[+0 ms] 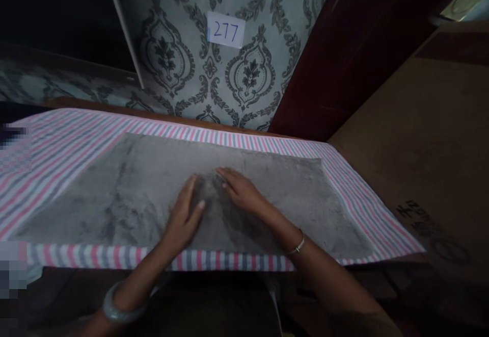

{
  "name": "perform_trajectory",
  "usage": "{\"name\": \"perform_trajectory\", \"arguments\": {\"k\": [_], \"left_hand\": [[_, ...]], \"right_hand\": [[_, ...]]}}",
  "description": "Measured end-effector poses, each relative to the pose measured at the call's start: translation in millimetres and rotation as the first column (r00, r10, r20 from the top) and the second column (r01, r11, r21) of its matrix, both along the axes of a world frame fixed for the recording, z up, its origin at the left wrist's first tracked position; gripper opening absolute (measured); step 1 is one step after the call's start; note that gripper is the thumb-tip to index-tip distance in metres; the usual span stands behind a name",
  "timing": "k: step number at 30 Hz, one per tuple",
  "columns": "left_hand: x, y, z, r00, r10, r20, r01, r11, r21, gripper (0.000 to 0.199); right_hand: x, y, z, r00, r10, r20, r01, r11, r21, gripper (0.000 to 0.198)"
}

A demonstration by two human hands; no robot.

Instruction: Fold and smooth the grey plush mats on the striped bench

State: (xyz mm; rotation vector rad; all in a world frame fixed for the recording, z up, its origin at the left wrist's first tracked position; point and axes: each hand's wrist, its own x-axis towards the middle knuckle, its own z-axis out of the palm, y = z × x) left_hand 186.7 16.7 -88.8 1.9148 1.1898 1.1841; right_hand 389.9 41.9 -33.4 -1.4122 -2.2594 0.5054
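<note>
A grey, soft-looking cloth [153, 174] with a short nap lies spread flat, with darker brushed patches across it. My left hand [183, 219] rests near the cloth's middle, fingers stretched out and thumb apart. To its right, my right hand [242, 191] reaches across the cloth with extended fingers. Both hands appear to touch the cloth, with a short gap between them, and neither holds anything. Beneath the cloth is a pink, white and grey striped tablecloth [76, 138], showing on all sides.
Patterned wallpaper [250, 77] rises behind the table, carrying a white paper [226, 30] marked 277. A dark screen [64, 16] is at upper left. A dark red panel [324, 56] and a large cardboard box [431, 138] border the right side.
</note>
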Motion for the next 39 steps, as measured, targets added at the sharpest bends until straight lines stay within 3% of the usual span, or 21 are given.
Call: {"name": "perform_trajectory", "arguments": {"k": [1,3,5,7,12,19,23,30,36,38,39], "left_hand": [[3.5,-2.1,-1.4,0.978,-0.04,-0.203,0.057,0.995,0.077,0.063],[10.3,-6.4,-2.9,0.855,-0.068,-0.515,0.179,0.969,0.168,0.06],[14.1,-10.2,-3.2,0.734,-0.044,-0.678,0.226,0.957,0.183,0.06],[12.1,-13.2,-2.9,0.671,-0.01,-0.742,0.22,0.958,0.186,0.064],[-20.6,-18.5,-5.1,0.615,0.099,-0.782,0.134,0.965,0.228,0.067],[-90.6,-20.6,-7.7,0.496,0.3,-0.815,-0.148,0.954,0.261,0.073],[-123.9,-17.0,0.0,0.406,0.335,-0.85,-0.292,0.929,0.226,0.076],[-171.7,-4.2,14.8,0.336,0.343,-0.877,-0.49,0.859,0.148,0.078],[-179.1,6.6,25.9,0.301,0.384,-0.873,-0.616,0.777,0.129,0.075],[-165.5,11.4,30.9,0.336,0.406,-0.85,-0.596,0.79,0.143,0.072],[-156.0,14.2,33.1,0.369,0.398,-0.84,-0.548,0.823,0.15,0.071]], "right_hand": [[0.5,8.1,-5.0,0.996,-0.049,0.074,0.05,0.999,-0.003,0.05],[-0.7,15.8,-16.5,0.975,-0.102,0.198,0.1,0.995,0.018,0.052],[-2.9,13.8,-27.0,0.953,-0.125,0.276,0.112,0.992,0.063,0.051],[-4.3,7.7,-33.5,0.94,-0.129,0.316,0.103,0.99,0.097,0.052],[-4.3,0.3,-34.5,0.925,-0.115,0.363,0.087,0.992,0.092,0.054],[-5.7,1.2,-34.8,0.91,-0.121,0.396,0.099,0.992,0.075,0.055],[-6.3,-0.6,-34.0,0.91,-0.124,0.397,0.103,0.992,0.074,0.055],[-7.8,-0.5,-35.5,0.905,-0.121,0.407,0.098,0.992,0.077,0.055],[-8.9,0.1,-36.2,0.903,-0.114,0.413,0.098,0.993,0.061,0.055],[-9.1,0.3,-36.8,0.904,-0.115,0.412,0.1,0.993,0.059,0.055],[-9.2,0.3,-37.2,0.905,-0.119,0.409,0.102,0.993,0.063,0.055]]}}
